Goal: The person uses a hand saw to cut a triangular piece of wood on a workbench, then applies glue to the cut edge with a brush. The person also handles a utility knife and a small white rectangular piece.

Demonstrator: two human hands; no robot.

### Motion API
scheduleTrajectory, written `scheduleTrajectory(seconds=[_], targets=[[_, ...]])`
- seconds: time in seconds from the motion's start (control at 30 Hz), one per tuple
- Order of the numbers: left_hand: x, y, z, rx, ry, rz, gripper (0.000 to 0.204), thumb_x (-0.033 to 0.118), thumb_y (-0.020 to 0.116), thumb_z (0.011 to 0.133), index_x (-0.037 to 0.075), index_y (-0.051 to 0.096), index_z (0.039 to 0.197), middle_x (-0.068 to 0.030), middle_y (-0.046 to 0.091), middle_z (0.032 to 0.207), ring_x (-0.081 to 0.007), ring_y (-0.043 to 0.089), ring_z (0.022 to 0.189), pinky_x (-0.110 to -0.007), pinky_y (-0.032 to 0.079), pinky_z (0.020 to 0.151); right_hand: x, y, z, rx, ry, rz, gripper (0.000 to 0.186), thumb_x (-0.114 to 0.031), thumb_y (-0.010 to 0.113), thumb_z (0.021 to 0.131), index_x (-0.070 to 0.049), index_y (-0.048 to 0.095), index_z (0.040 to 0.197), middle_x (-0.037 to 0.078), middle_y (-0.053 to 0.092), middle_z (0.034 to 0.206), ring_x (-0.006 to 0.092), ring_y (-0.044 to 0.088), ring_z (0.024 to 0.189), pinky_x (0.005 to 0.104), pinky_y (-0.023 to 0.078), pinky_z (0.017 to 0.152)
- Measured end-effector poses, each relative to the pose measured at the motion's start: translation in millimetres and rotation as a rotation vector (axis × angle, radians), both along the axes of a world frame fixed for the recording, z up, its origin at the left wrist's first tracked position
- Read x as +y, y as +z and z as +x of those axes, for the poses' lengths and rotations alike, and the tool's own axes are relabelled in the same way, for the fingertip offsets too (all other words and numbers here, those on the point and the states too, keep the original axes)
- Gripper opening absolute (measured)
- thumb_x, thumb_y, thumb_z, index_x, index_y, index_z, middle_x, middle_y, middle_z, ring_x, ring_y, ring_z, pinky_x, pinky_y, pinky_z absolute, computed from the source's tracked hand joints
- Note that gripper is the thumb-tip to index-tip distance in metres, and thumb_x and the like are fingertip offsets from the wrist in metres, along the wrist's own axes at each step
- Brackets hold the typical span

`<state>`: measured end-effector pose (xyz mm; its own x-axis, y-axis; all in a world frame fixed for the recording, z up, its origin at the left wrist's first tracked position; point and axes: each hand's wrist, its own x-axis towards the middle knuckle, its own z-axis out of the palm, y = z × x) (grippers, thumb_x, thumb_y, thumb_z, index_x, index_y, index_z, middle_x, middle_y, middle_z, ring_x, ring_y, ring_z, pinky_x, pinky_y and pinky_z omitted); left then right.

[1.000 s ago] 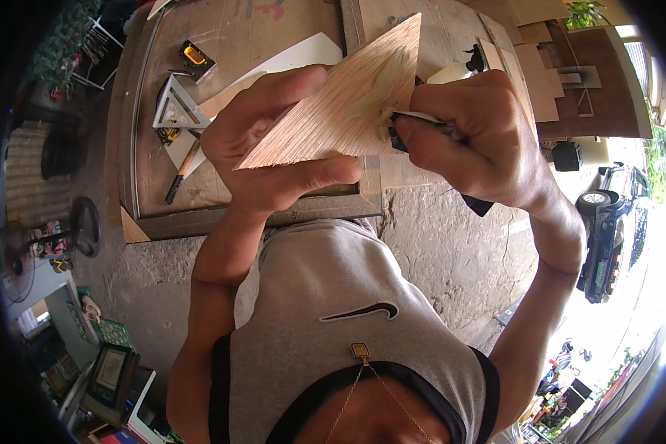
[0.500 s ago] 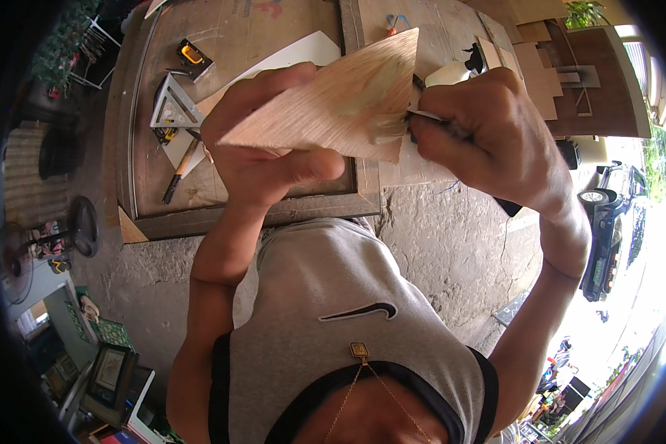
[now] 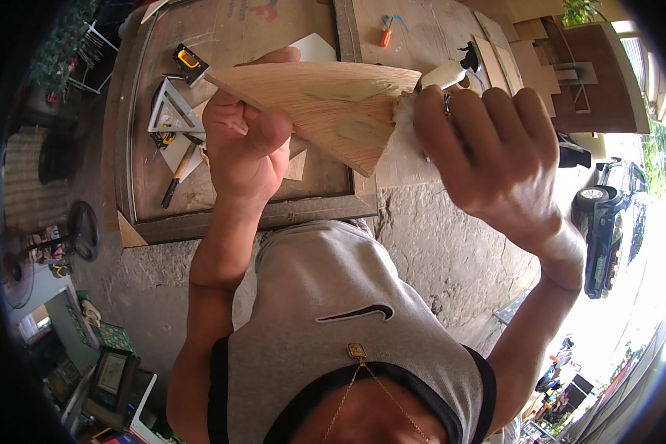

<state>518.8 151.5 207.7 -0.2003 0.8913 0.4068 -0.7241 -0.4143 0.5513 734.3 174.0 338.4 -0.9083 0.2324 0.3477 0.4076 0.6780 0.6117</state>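
My left hand (image 3: pixel 248 144) grips a triangular piece of wood (image 3: pixel 329 96) by its narrow end, thumb at the near side and fingers behind. Pale smears of filler lie on the wood's face. At the wider right end, my right hand (image 3: pixel 496 144) is closed, knuckles up, around a thin flat blade (image 3: pixel 405 122) at the wood's edge. Fingers hide most of that tool, so its handle cannot be made out. Both hands are raised above a wooden workbench (image 3: pixel 318 206).
On the bench lie a triangular square (image 3: pixel 176 109), a black-and-yellow tool (image 3: pixel 192 63), a tape measure (image 3: pixel 163 139), a wooden-handled tool (image 3: pixel 177 177) and an orange-handled tool (image 3: pixel 386 37). A white bottle (image 3: pixel 444 74) with a black top is beyond my right hand. Wooden boards (image 3: pixel 599 81) stand at right.
The wood has turned, its wide end now lower and its face tipped differently. My right hand has rolled so the knuckles face up, and my left thumb has shifted toward the wood's lower edge.
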Motion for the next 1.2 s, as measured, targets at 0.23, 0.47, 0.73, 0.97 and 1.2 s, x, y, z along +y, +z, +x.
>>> scheduleTrajectory(seconds=[0.23, 0.47, 0.73, 0.97, 1.2], targets=[[-2, 1, -1, 0.127, 0.065, 0.004, 0.066, 0.012, 0.084, 0.073, -0.010, 0.053, 0.127, -0.0190, 0.060, 0.129, -0.0211, 0.062, 0.113, -0.037, 0.045, 0.104, -5, -9, 7, -0.212, -0.064, 0.018, 0.020, -0.013, 0.069, 0.078, -0.004, 0.062, 0.094, 0.000, 0.050, 0.070, 0.0109, 0.047, 0.058, 0.0283, 0.034, 0.054], [11, -6, -34, 0.005, 0.121, 0.063, 0.058, 0.019, 0.072, 0.087, -0.009, 0.049, 0.132, -0.0178, 0.061, 0.121, -0.0234, 0.064, 0.108, -0.033, 0.053, 0.093, 13, -44, 31, 0.111, 0.017, -0.420, 0.017, -0.012, 0.069, 0.082, -0.003, 0.063, 0.096, 0.002, 0.054, 0.071, 0.0146, 0.053, 0.058, 0.0305, 0.042, 0.054], [-7, -65, -56, -0.009, 0.223, -0.211, 0.060, 0.026, 0.069, 0.090, -0.008, 0.046, 0.134, -0.0165, 0.061, 0.123, -0.0235, 0.063, 0.109, -0.036, 0.054, 0.093, 42, -93, 40, 1.262, -0.209, -1.514, 0.021, -0.019, 0.078, 0.085, 0.002, 0.073, 0.088, 0.000, 0.068, 0.072, 0.0031, 0.056, 0.063, 0.0220, 0.046, 0.057], [-37, -88, -75, 0.013, 0.367, -0.309, 0.059, 0.024, 0.068, 0.091, -0.008, 0.044, 0.134, -0.0190, 0.061, 0.122, -0.0238, 0.064, 0.108, -0.034, 0.055, 0.090, 58, -142, 22, 1.581, -0.196, -1.453, 0.030, -0.019, 0.085, 0.077, 0.004, 0.070, 0.089, 0.004, 0.070, 0.079, 0.0067, 0.061, 0.068, 0.0220, 0.050, 0.064], [-77, -104, -114, -0.003, 0.497, -0.310, 0.055, 0.022, 0.064, 0.094, -0.007, 0.043, 0.135, -0.0170, 0.060, 0.124, -0.0257, 0.062, 0.111, -0.037, 0.054, 0.094, 103, -186, -1, 1.782, -0.154, -1.765, 0.024, -0.017, 0.083, 0.078, 0.001, 0.070, 0.088, 0.003, 0.069, 0.076, 0.0077, 0.061, 0.067, 0.0234, 0.049, 0.064]])
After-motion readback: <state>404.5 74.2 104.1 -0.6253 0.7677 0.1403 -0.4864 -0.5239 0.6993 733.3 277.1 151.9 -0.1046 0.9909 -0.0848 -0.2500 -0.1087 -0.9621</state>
